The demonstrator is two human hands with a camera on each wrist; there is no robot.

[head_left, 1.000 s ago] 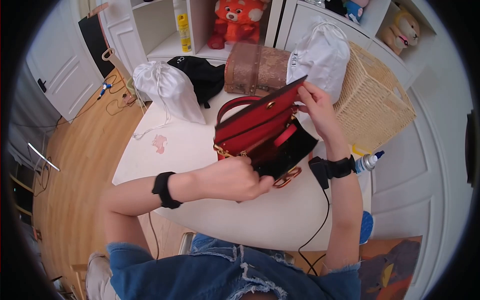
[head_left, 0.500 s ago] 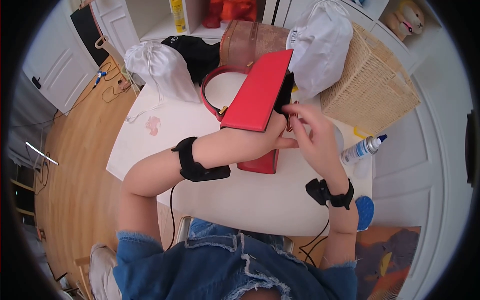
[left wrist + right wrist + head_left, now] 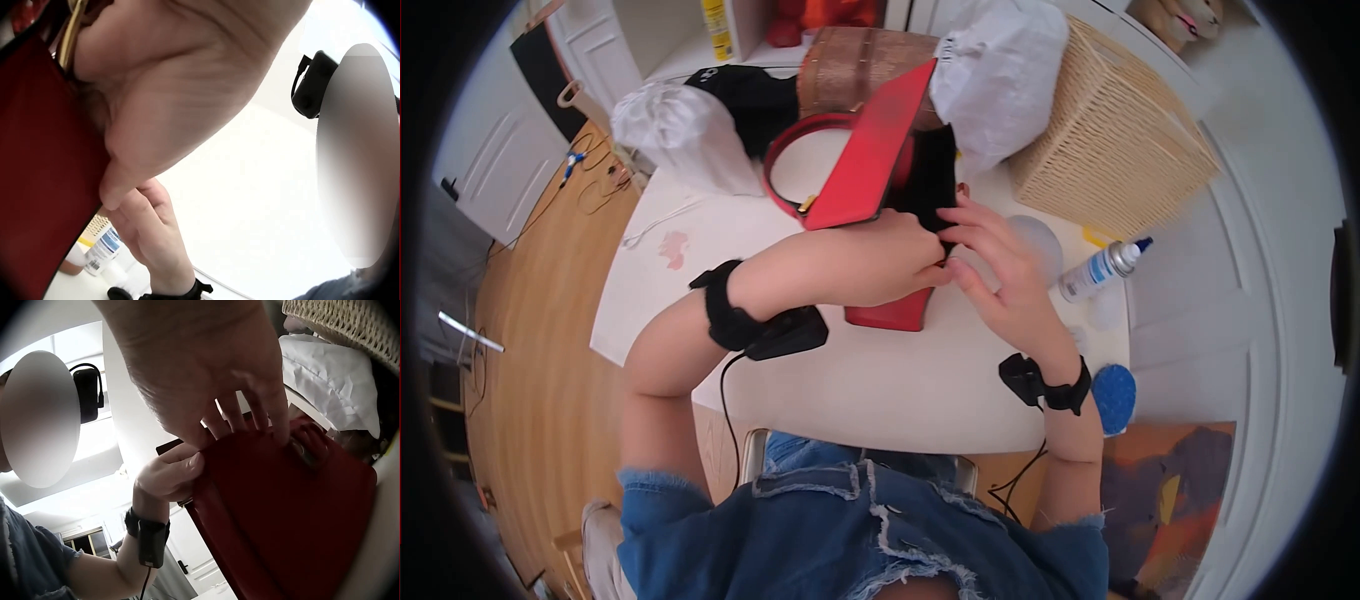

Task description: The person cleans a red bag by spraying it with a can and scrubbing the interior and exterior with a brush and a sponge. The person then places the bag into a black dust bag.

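Observation:
A red handbag with a round handle is held above the white table, its flap raised and its dark interior partly visible in the head view. My left hand grips the bag near its front; in the right wrist view the left thumb presses on the edge of the red leather. At the bag's right side, my right hand touches the rim with spread, slightly bent fingers. Its palm covers part of the rim in the right wrist view, and some fingertips are hidden.
Behind the bag stand a white cloth bag, a black pouch, a brown chest, another white bag and a wicker basket. A spray can and blue disc are at right.
The bag first lay tilted with its inside showing and my right hand on its flap. Since then it has been turned, and my right hand has let go of the flap and moved down to the rim.

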